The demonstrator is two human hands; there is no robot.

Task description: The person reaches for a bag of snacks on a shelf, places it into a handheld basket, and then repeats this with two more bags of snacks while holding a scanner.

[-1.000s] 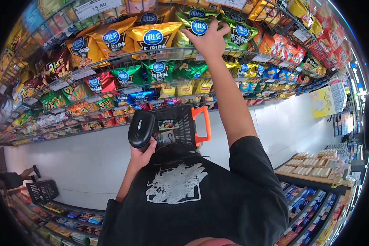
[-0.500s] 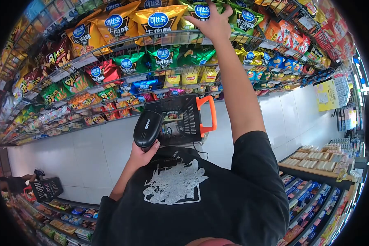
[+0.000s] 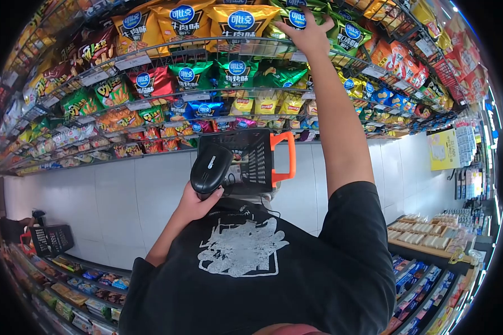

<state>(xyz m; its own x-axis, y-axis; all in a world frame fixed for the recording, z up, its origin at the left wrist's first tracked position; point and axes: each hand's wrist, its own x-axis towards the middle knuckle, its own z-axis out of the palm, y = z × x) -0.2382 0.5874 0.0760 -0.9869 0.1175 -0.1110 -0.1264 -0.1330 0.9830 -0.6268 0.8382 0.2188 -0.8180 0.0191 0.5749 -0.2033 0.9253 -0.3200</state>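
My left hand (image 3: pixel 199 204) is wrapped around the handle of a black handheld barcode scanner (image 3: pixel 211 167), held in front of my shirt. My right arm stretches up to the top shelf. There my right hand (image 3: pixel 310 38) is spread, thumb and fingers apart, over the front of a green bag of potato chips (image 3: pixel 297 19). Part of that bag is hidden behind the fingers. Another green chip bag (image 3: pixel 349 34) stands to its right, and a yellow-orange chip bag (image 3: pixel 241 23) to its left.
A black shopping basket (image 3: pixel 257 159) with an orange handle (image 3: pixel 292 156) stands below the snack shelves, with items inside. At the lower left, another person (image 3: pixel 8 228) is beside a dark basket (image 3: pixel 53 239). A yellow carton (image 3: pixel 444 149) stands at the right.
The view has shifted, so the shelves appear further right. My right hand stays at the green bag, its fingers drawn in slightly. The scanner remains in my left hand.
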